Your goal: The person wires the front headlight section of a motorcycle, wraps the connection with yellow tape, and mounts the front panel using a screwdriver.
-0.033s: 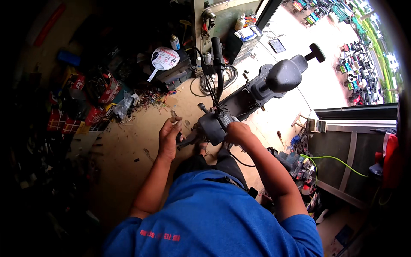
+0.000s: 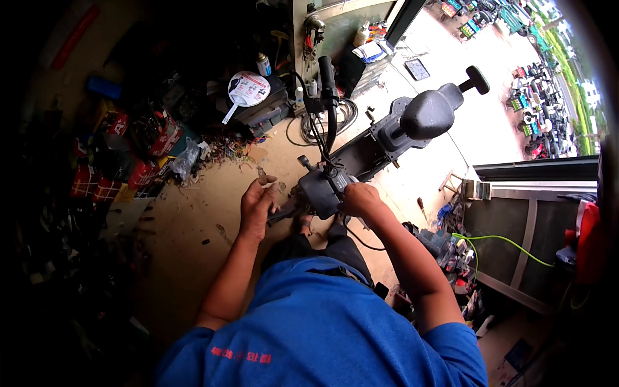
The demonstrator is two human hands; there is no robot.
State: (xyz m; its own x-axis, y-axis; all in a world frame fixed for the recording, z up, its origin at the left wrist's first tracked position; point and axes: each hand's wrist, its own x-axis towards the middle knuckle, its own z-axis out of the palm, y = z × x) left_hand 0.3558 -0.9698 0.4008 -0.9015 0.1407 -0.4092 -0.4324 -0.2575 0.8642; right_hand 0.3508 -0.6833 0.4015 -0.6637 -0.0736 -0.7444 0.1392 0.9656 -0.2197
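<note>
A black electric scooter (image 2: 367, 158) stands in front of me, its dark seat (image 2: 427, 114) pointing away to the upper right. My right hand (image 2: 360, 198) is closed at the right side of its black front housing (image 2: 318, 192); whatever lies inside the fingers is hidden. Left of the housing, apart from it, my left hand (image 2: 259, 205) is raised with curved, parted fingers and nothing visible between them. One handlebar grip (image 2: 327, 74) sticks up at the far side, with black cables running down from it. Another black cable (image 2: 364, 244) loops below my right hand.
A white round fan (image 2: 249, 88) lies on a dark case at the far left, near a spray can (image 2: 263, 64). Coiled hose (image 2: 345, 116) rests behind the handlebar. Cluttered boxes (image 2: 142, 173) line the left. A small stool (image 2: 476, 189) and parts stand right. Parked scooters (image 2: 532, 106) are outside.
My left hand has shifted very slightly, its fingers drawing a little closer together. My right hand and the scooter look the same.
</note>
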